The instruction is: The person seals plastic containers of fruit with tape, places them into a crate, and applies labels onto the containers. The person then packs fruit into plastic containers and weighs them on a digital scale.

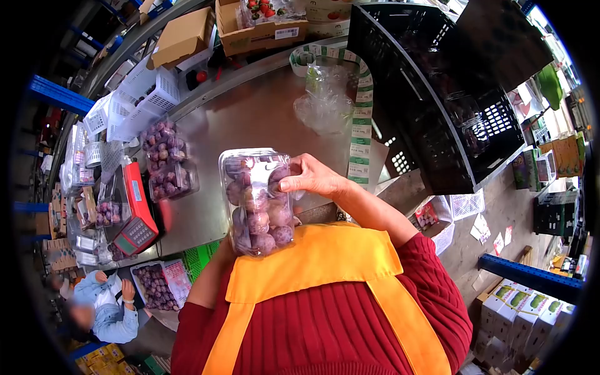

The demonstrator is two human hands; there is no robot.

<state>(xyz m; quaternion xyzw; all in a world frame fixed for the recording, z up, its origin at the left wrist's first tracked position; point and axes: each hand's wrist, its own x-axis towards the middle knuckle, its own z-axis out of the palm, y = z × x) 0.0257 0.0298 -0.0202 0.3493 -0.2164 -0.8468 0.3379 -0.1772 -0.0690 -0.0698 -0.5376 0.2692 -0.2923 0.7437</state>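
Observation:
In front of my chest is a clear plastic box of plums [259,215], tilted towards me, its lid on. My right hand [315,178] grips its right upper edge, with the thumb pressed on the clear plastic and the other fingers partly behind. Below the box my left forearm [209,272] reaches behind it. The left hand is almost wholly hidden there; a bit of finger shows by the box's right side, holding it from beneath. On the metal table to the left sit more boxes of plums [165,150].
A strip of green-and-white labels [360,134] runs along the table beside crumpled clear plastic [323,112]. Large black crates [437,94] stand on the right. A red scale [135,212], white baskets [134,100] and a crate of plums [156,286] are at left, near another person [109,306].

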